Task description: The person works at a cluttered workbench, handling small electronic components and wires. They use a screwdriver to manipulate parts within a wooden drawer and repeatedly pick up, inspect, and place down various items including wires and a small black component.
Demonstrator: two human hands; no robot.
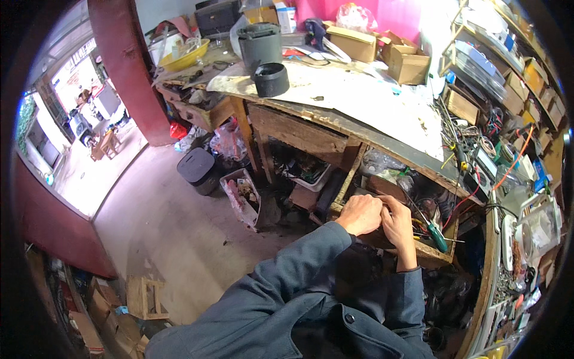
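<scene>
Coat nearest, left hand seemingly touches right hand at drawer.

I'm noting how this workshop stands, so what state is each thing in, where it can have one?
Left hand: fingers curled; any grip hidden
Right hand: fingers bent, close against the left; any grip hidden
Wooden drawer: open, items inside
Green-handled screwdriver: lying at the drawer's edge
Dark bin: lid shut
White box: open, items inside
Yellow basin: upright, items inside
</scene>
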